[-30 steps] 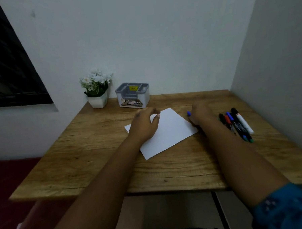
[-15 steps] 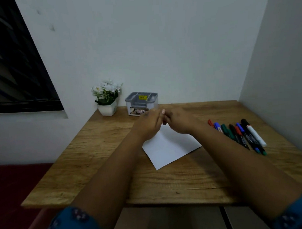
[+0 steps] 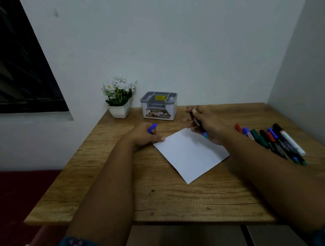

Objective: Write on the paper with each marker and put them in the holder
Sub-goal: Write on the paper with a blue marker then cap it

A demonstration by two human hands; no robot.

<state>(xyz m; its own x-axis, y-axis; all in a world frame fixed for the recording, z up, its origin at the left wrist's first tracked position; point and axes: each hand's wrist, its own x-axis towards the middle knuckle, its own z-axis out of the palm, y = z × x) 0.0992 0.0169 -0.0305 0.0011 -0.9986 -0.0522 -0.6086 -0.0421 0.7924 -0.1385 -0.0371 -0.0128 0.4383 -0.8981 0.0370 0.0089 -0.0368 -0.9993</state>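
A: Okay, grips first. Left hand (image 3: 142,136) is curled round a blue cap (image 3: 152,127), its fingertips touching the near-left corner of the paper (image 3: 190,155), probably to pin the sheet.

B: Right hand (image 3: 205,124)?

A: Fingers are wrapped on an uncapped marker (image 3: 198,123) with a dark slim barrel; the bluish end pokes out below the grip, over the paper's far edge. I'd say it's being turned into a writing hold, and no mark shows on the sheet.

B: Other markers?

A: Loose markers (image 3: 272,141) lie in a row just right of the right wrist, on the table (image 3: 162,198), probably staged within reach. Caps are red, blue, green and black, plus one fat white barrel.

B: Holder?

A: Holder (image 3: 159,106) sits beyond both grips. It's a grey plastic box with compartments, and no markers show in it. Paper's flat and matte, table's wood-grain.
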